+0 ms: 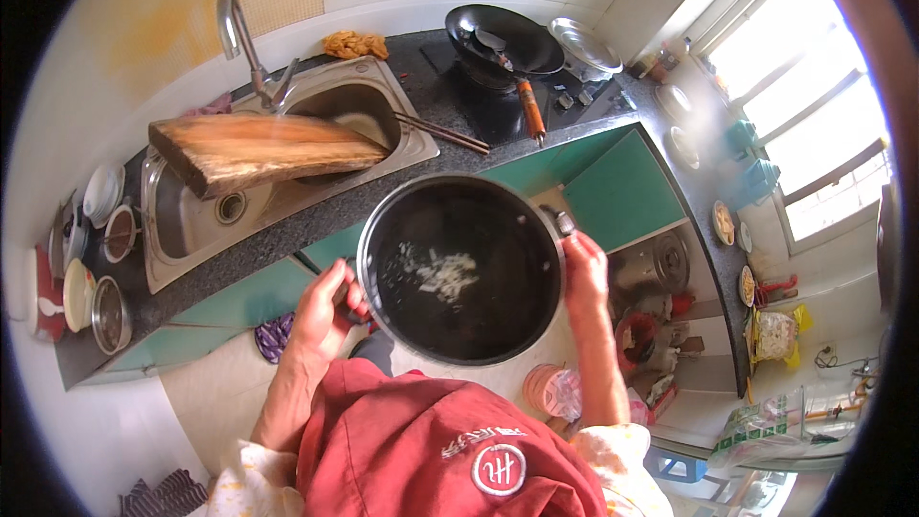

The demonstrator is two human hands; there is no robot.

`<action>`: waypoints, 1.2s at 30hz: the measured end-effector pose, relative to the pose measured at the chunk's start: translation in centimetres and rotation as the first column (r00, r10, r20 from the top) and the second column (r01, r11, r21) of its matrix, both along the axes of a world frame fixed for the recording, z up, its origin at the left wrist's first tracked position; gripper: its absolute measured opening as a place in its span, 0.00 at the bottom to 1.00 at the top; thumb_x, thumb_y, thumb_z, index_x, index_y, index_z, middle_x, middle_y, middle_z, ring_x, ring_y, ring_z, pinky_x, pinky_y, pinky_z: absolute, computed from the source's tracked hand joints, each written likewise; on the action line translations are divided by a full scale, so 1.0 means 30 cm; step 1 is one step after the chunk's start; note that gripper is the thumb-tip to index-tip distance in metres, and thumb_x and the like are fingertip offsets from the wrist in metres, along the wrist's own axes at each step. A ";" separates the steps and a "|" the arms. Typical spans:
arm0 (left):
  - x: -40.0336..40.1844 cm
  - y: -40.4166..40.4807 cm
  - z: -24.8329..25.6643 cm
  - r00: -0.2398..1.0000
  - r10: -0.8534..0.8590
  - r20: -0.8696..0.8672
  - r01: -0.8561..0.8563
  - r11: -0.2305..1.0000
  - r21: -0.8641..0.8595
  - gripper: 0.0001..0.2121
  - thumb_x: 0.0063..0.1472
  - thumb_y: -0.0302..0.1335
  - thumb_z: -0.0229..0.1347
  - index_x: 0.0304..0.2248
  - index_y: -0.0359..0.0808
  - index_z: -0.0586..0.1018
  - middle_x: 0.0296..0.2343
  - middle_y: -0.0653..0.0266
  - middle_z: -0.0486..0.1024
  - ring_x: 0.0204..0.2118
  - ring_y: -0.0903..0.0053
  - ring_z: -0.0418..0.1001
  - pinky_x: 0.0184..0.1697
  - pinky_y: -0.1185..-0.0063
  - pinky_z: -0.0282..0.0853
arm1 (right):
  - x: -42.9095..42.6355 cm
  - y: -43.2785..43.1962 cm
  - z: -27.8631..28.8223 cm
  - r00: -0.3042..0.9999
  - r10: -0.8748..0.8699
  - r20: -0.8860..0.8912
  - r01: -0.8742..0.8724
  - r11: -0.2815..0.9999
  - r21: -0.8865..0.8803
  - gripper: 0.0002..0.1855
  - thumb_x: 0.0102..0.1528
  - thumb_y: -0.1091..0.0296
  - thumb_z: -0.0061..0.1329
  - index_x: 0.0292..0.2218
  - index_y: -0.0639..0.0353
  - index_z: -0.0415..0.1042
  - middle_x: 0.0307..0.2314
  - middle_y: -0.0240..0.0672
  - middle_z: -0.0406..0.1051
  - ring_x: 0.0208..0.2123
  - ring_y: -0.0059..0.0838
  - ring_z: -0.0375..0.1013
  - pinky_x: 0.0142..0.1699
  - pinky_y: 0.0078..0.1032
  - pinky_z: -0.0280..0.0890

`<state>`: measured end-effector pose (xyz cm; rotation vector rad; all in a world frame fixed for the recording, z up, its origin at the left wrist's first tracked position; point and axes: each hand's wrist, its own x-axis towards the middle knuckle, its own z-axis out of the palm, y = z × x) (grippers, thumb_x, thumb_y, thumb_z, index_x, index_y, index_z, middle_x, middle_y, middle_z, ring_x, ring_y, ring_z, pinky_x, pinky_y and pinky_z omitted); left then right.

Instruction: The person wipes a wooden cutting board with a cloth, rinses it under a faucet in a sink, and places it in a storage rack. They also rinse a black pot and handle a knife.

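In front of my body I hold a black two-handled cooking pot (495, 316) in the air, its mouth facing up at me. Pale bits of food (441, 274) lie in a loose patch on its dark bottom. My left hand (323, 309) is closed around one side handle. On the opposite side, my right hand (585, 269) grips the other handle (560, 220), part of which shows past the fingers. Beyond the pot's far rim runs the dark speckled counter (301, 230).
A thick wooden cutting board (266, 147) leans across the steel sink (161, 230), beneath the faucet (240, 43). Chopsticks (445, 133) rest on the sink's rim. A wok (531, 50) with a spatula in it sits on the cooktop (477, 111), beside a metal lid (585, 44). An open green cabinet (621, 190) is below.
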<state>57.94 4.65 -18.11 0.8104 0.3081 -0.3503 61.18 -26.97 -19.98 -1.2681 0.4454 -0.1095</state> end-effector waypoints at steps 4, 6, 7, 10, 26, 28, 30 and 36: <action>0.150 -0.104 0.130 0.991 -0.098 0.086 0.103 0.994 -0.048 0.09 0.54 0.33 0.42 0.21 0.38 0.65 0.13 0.69 0.63 0.17 0.82 0.61 0.23 0.84 0.57 | 0.070 -0.149 0.196 0.996 -0.037 0.085 0.038 0.999 -0.019 0.07 0.48 0.70 0.37 0.27 0.62 0.65 0.18 0.30 0.66 0.18 0.19 0.64 0.22 0.15 0.60; 0.232 -0.164 0.200 0.970 -0.191 0.148 0.196 0.981 -0.014 0.08 0.54 0.32 0.43 0.21 0.39 0.65 0.13 0.71 0.62 0.18 0.84 0.59 0.23 0.85 0.57 | 0.122 -0.204 0.287 0.993 -0.051 0.107 0.053 0.998 -0.016 0.07 0.48 0.70 0.37 0.26 0.62 0.65 0.18 0.31 0.66 0.17 0.19 0.64 0.22 0.15 0.61; 0.288 -0.192 0.215 0.941 -0.237 0.241 0.242 0.970 0.011 0.09 0.54 0.34 0.42 0.21 0.40 0.65 0.13 0.73 0.61 0.18 0.85 0.58 0.24 0.84 0.56 | 0.158 -0.225 0.337 0.990 -0.058 0.128 0.062 0.998 -0.027 0.07 0.48 0.71 0.37 0.26 0.63 0.65 0.18 0.31 0.66 0.16 0.20 0.65 0.22 0.15 0.61; 0.417 -0.280 0.260 0.920 -0.269 0.284 0.293 0.955 -0.045 0.07 0.53 0.32 0.43 0.21 0.40 0.67 0.14 0.74 0.64 0.18 0.86 0.61 0.23 0.84 0.59 | 0.251 -0.279 0.415 0.981 -0.122 0.151 0.133 0.989 -0.067 0.07 0.49 0.71 0.36 0.25 0.62 0.65 0.18 0.33 0.67 0.16 0.21 0.66 0.21 0.16 0.62; 0.872 -0.498 0.221 0.980 -0.151 0.129 0.173 0.969 -0.178 0.06 0.51 0.30 0.45 0.21 0.39 0.66 0.15 0.71 0.62 0.20 0.82 0.62 0.24 0.79 0.64 | 0.822 -0.383 0.480 0.969 0.049 0.243 -0.016 0.991 -0.136 0.11 0.48 0.67 0.36 0.24 0.63 0.67 0.19 0.37 0.68 0.17 0.28 0.66 0.25 0.23 0.62; 0.894 -0.510 0.217 0.985 -0.125 0.119 0.143 0.976 -0.165 0.06 0.51 0.30 0.45 0.21 0.39 0.66 0.15 0.71 0.62 0.20 0.82 0.62 0.24 0.79 0.65 | 0.870 -0.379 0.489 0.975 -0.034 0.220 0.075 0.980 -0.183 0.10 0.47 0.67 0.38 0.23 0.64 0.67 0.18 0.35 0.68 0.17 0.25 0.66 0.24 0.21 0.61; 0.921 -0.539 0.213 0.987 -0.116 0.113 0.133 0.978 -0.162 0.05 0.51 0.30 0.45 0.22 0.38 0.66 0.16 0.71 0.62 0.20 0.81 0.62 0.24 0.79 0.66 | 0.923 -0.434 0.491 0.976 -0.033 0.213 0.083 0.970 -0.230 0.09 0.46 0.68 0.40 0.23 0.64 0.68 0.17 0.34 0.67 0.17 0.24 0.65 0.24 0.20 0.60; 0.986 -0.561 0.139 0.998 -0.065 -0.006 0.063 0.980 -0.187 0.06 0.52 0.30 0.44 0.21 0.37 0.66 0.16 0.70 0.63 0.20 0.78 0.64 0.25 0.78 0.67 | 1.095 -0.446 0.443 0.984 0.050 0.170 -0.001 0.962 -0.274 0.08 0.45 0.70 0.41 0.23 0.65 0.68 0.17 0.34 0.67 0.17 0.23 0.65 0.23 0.19 0.60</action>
